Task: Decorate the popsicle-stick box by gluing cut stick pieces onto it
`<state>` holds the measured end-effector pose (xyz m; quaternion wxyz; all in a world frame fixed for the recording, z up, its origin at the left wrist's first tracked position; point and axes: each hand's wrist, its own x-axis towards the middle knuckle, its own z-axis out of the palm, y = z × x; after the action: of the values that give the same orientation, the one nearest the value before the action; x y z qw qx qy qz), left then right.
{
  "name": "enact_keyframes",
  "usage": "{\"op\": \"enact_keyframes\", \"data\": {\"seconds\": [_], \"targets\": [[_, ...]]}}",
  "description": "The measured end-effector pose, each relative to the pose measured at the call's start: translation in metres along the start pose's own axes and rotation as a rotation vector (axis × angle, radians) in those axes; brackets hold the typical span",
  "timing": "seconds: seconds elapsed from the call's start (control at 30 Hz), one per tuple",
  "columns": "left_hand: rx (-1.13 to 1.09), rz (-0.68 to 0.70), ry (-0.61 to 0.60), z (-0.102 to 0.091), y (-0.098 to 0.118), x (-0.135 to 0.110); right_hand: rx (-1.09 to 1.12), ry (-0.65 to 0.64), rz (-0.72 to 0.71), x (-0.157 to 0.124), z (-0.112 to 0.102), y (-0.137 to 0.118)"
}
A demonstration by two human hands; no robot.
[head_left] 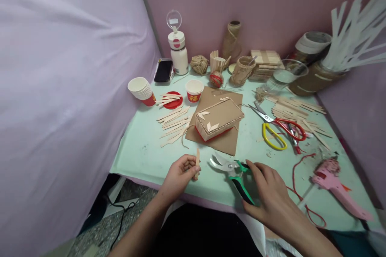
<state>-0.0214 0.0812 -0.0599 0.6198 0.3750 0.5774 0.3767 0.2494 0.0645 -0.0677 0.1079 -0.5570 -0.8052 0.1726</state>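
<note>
A short piece of wooden craft stick (197, 156), cut to a point at its upper end, is pinched upright in my left hand (184, 172). My right hand (268, 188) grips the pruning shears (238, 172) by their green and black handles, with the blades parted and pointing toward the stick, apart from it. Just beyond both hands, a box (219, 119) sided with wooden sticks and edged with twine rests on a brown cardboard sheet (230, 146). Small pointed wood pieces (212, 127) lie on the box's top corners.
Left are loose sticks (173, 122), a red lid (173, 100) and stacked paper cups (141, 90). Right are red-handled scissors (291, 128), yellow-handled scissors (274, 137) and a pink glue gun (337, 192). A twine ball (199, 64), white bottle (180, 58) and glass of water (279, 78) stand behind.
</note>
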Motion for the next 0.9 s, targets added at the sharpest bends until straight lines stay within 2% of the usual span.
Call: {"op": "enact_keyframes", "data": {"seconds": [0.07,0.27,0.43,0.9], "targets": [[-0.022,-0.003,0.020,-0.002,0.000,-0.002,0.128,-0.048,0.048,-0.006,-0.009,-0.006],[-0.082,0.041,0.022,0.002,0.010,-0.006,0.517,-0.371,0.251,-0.010,-0.031,-0.030],[-0.079,0.067,-0.006,0.007,0.020,-0.004,0.684,-0.543,0.296,0.000,-0.036,-0.039],[-0.079,0.053,-0.058,0.014,0.022,-0.005,0.930,-0.639,0.259,0.015,-0.032,-0.040]]}}
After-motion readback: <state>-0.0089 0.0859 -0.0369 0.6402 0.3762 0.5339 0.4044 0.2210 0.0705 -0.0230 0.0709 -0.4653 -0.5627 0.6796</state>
